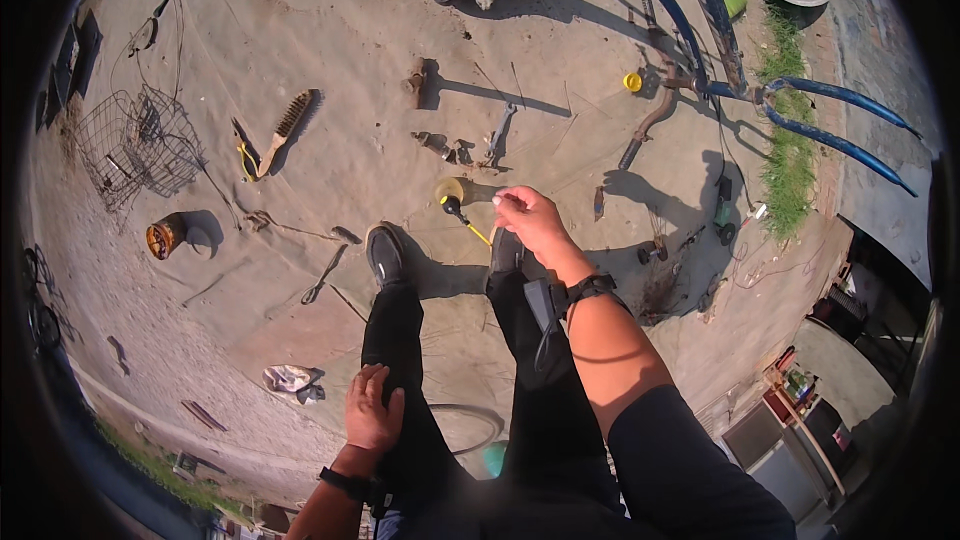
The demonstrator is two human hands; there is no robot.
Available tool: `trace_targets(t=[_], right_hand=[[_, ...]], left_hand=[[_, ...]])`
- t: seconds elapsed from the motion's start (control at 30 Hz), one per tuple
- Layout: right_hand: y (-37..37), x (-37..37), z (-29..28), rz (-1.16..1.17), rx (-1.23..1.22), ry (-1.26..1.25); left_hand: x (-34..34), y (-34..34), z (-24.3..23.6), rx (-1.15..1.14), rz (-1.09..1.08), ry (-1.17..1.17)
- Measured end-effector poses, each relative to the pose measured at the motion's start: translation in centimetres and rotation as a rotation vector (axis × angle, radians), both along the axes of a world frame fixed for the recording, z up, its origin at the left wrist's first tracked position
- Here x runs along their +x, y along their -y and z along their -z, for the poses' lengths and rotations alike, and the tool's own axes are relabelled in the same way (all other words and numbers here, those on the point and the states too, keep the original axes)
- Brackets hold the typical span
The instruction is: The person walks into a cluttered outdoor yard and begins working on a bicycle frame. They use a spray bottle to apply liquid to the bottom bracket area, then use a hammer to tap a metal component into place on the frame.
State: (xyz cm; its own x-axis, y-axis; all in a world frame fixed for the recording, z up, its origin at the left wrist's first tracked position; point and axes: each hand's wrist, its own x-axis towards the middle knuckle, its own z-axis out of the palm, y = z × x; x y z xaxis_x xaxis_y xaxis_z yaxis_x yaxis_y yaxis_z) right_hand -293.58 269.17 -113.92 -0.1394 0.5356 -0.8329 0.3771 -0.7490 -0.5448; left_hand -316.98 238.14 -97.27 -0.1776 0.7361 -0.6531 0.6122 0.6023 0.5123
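My right hand (pixel 533 225) is out in front over my right shoe, its fingers bent together in a pinch. Whatever may be between its fingertips is too small to make out. Just left of it stands a tan bottle (pixel 453 187) with a black and yellow top and a thin yellow spout (pixel 479 235) that points towards my hand. My left hand (pixel 373 410) lies against my left leg with its fingers out and holds nothing. Beyond the bottle lie a wrench (pixel 500 130), some small metal parts (pixel 435 144) and a hammer (pixel 415 85).
On the left are a wire brush (pixel 287 130), yellow-handled pliers (pixel 246 152), a rusty can (pixel 166 236) and a wire basket (pixel 112 155). A blue bicycle frame (pixel 725 88) with handlebars takes up the far right. A crumpled cloth (pixel 290 380) lies near my left leg.
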Motion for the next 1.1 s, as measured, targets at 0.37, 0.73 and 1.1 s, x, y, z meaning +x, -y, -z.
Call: trace_targets(t=[0.37, 0.73, 1.1], right_hand=[[0.7, -0.2, 6.2, -0.653, 0.23, 0.468], [6.4, -3.2, 12.9, -0.987, 0.243, 0.571], [4.9, -3.3, 13.5, -1.158, 0.498, 0.653]], left_hand=[[-2.0, -1.5, 0.0, 0.012, -0.087, 0.071], [-4.9, -2.6, 0.5, -0.021, -0.076, 0.129], [-5.7, -4.0, 0.4, -0.033, -0.067, 0.143]])
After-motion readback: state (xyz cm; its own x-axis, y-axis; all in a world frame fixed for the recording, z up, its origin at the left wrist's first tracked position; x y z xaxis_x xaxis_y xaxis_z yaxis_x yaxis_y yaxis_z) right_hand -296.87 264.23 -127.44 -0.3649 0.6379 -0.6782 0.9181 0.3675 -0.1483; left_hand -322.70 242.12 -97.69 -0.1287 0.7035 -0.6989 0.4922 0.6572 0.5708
